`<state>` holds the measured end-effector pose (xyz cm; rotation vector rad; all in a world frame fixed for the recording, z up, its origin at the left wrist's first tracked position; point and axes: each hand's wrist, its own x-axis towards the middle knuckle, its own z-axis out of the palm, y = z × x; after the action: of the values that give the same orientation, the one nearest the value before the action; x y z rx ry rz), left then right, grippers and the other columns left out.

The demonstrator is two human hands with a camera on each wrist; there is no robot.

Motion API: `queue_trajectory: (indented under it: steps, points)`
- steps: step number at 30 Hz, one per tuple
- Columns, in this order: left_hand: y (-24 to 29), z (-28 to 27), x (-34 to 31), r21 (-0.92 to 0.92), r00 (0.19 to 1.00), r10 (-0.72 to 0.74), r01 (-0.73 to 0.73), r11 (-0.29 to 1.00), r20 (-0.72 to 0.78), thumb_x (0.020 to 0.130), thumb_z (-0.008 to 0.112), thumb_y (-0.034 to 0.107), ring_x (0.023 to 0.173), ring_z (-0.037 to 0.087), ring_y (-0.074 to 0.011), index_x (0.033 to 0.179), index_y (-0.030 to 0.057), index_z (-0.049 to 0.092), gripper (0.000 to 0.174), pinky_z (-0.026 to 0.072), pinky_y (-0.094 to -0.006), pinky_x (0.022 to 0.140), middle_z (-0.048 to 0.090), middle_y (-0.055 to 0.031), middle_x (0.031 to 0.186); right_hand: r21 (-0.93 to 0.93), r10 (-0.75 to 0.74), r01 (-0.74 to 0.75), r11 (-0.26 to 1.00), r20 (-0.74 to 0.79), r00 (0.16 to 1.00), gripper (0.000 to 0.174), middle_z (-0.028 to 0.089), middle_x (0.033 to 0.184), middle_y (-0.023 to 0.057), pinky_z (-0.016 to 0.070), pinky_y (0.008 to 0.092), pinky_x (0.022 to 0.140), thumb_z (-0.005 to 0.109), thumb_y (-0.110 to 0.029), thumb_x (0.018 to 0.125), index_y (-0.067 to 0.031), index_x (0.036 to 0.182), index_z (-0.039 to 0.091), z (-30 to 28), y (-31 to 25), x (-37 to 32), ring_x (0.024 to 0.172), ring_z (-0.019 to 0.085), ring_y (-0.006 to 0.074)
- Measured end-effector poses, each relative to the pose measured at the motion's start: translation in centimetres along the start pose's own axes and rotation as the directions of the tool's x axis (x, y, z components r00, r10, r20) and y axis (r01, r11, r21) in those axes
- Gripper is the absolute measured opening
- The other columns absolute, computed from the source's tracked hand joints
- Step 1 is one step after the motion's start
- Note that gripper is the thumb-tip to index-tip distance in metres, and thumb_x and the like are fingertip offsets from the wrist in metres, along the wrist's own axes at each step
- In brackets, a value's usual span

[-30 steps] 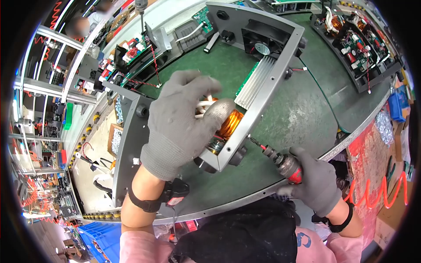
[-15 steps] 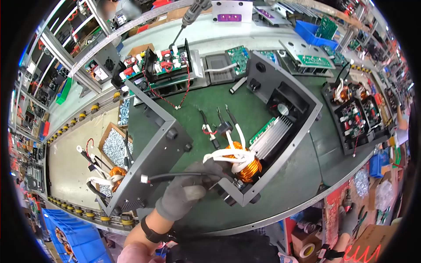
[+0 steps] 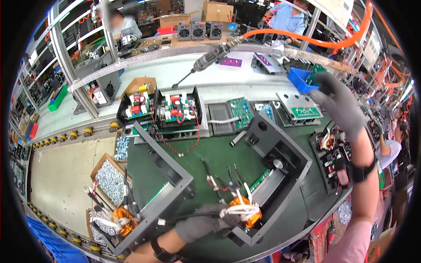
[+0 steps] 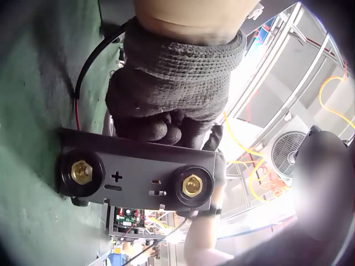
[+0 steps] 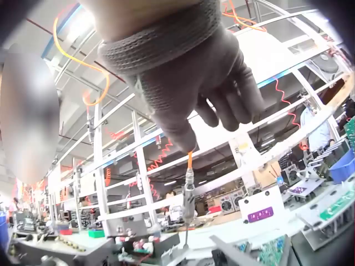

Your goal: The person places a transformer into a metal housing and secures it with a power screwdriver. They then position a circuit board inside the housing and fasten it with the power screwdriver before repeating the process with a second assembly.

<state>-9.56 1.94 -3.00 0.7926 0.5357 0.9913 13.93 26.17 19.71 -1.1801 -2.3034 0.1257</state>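
Note:
In the head view my gloved left hand (image 3: pixel 206 225) reaches to the end of an open grey metal case (image 3: pixel 302 168), beside its copper coil (image 3: pixel 239 201) with white leads (image 3: pixel 247 209). The left wrist view shows the curled fingers (image 4: pixel 152 132) behind the end panel (image 4: pixel 136 180), which carries two brass terminals (image 4: pixel 82 172). Their tips pass behind the panel, so I cannot tell what they grip. A black cable (image 4: pixel 91 64) runs beside the hand. My gloved right hand (image 3: pixel 344 105) is raised at the upper right, fingers spread and bent loosely, holding nothing.
A second grey case (image 3: pixel 164 193) with its coil (image 3: pixel 125 221) stands at left, near boxes of small silvery parts (image 3: pixel 109 182). A power screwdriver (image 3: pixel 215 57) hangs on an orange hose (image 3: pixel 311 41). Circuit boards (image 3: pixel 240 113) line the back; a blue bin (image 3: pixel 300 81) stands behind.
My right hand has let go of the red and black power screwdriver and risen from the lower right to the upper right. My left hand moved from over the coil to the end panel. The head view tilted up.

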Motion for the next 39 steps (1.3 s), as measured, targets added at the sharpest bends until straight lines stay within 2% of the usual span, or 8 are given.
queue_trajectory:
  steps: [10,13,18,24,27,28,32,39]
  points:
    - [-4.9,-0.4,0.2,0.453,0.947,0.042,0.114,0.884,-0.32,0.08,0.073,0.017,0.098,0.061,-0.02,0.105,0.0038,0.064,0.029,0.0477,-0.0299,0.084,0.065,-0.0129,0.103,0.53,0.094,-0.298,0.793,0.377,0.921,0.055,0.062,0.097,0.0055,0.0491,0.0309,0.073,0.065,-0.049,0.083,-0.0037,0.114,0.058,19.3,-5.2,16.0,0.083,0.059,0.016]
    - [-3.6,-0.3,-0.2,0.129,0.969,-0.012,0.045,0.991,-0.249,0.088,0.062,0.01,0.089,0.059,-0.0118,0.113,-0.0019,0.061,0.027,0.0492,-0.0273,0.08,0.065,-0.0066,0.102,0.757,0.259,-0.34,0.559,0.23,0.938,0.046,0.065,0.094,0.0059,0.0485,0.0325,0.078,0.072,-0.039,0.081,-0.0018,0.106,0.062,24.5,-6.2,18.8,0.082,0.06,0.0173]
    - [-0.2,1.3,-2.5,0.556,0.877,-0.24,0.454,0.696,-0.416,0.092,0.059,0.025,0.095,0.063,-0.0188,0.12,0.0062,0.059,0.033,0.0484,-0.0296,0.086,0.065,-0.0096,0.109,0.841,0.183,-0.174,0.512,0.091,0.979,0.026,0.067,0.083,0.0083,0.0531,0.0299,0.066,0.07,-0.028,0.081,-0.0025,0.082,0.066,26.4,-5.3,20.7,0.071,0.064,0.0182]
    - [-0.3,2.1,-3.5,0.371,0.968,0.079,0.016,0.929,-0.24,0.087,0.065,0.007,0.103,0.059,-0.0172,0.128,0.0064,0.053,0.043,0.0465,-0.0302,0.09,0.061,-0.0087,0.116,0.796,0.049,0.29,0.532,-0.37,0.928,0.025,0.064,0.073,0.001,0.0487,0.0248,0.06,0.07,-0.033,0.083,-0.0087,0.087,0.064,9.1,-9.4,12.6,0.064,0.06,0.0115]
    - [0.2,2.0,-3.0,0.409,0.969,0.183,-0.1,0.907,-0.169,0.086,0.064,0.004,0.106,0.058,-0.0181,0.129,0.006,0.05,0.046,0.0459,-0.0306,0.091,0.06,-0.0092,0.117,0.462,-0.045,0.77,0.44,-0.845,0.533,0.04,0.065,0.097,0.0024,0.0459,0.0287,0.082,0.069,-0.038,0.083,-0.0086,0.108,0.062,4.0,-10.3,7.0,0.09,0.059,0.0121]
    - [0.0,2.2,-3.0,0.355,0.967,0.203,-0.137,0.925,-0.155,0.086,0.064,0.004,0.106,0.058,-0.018,0.13,0.0056,0.05,0.046,0.0457,-0.0304,0.091,0.059,-0.0095,0.117,0.658,0.029,0.574,0.487,-0.669,0.743,0.073,0.053,0.125,0.0181,0.0281,0.0444,0.111,0.067,-0.055,0.079,-0.006,0.129,0.048,-1.7,-6.3,6.9,0.119,0.051,0.0205]
    - [0.8,3.4,-1.9,0.382,0.963,0.156,-0.062,0.922,-0.221,0.089,0.062,0.008,0.09,0.06,-0.014,0.116,0.0014,0.056,0.028,0.0488,-0.0296,0.081,0.063,-0.0061,0.099,0.898,-0.146,0.42,-0.132,-0.437,0.888,0.047,0.069,0.094,0.0069,0.0569,0.0388,0.073,0.068,-0.045,0.079,-0.007,0.106,0.059,-5.4,-4.4,1.9,0.082,0.068,0.0226]
    - [-1.7,3.4,-0.4,0.676,0.855,0.439,-0.152,0.721,-0.276,0.092,0.055,0.012,0.07,0.056,-0.0283,0.094,0.0018,0.063,0.013,0.0452,-0.0335,0.065,0.061,-0.0121,0.081,0.986,-0.035,0.007,-0.166,-0.013,0.999,0.034,0.065,0.09,0.0058,0.0542,0.0362,0.073,0.061,-0.036,0.087,-0.0051,0.101,0.058,-4.5,1.1,-4.9,0.079,0.062,0.0214]
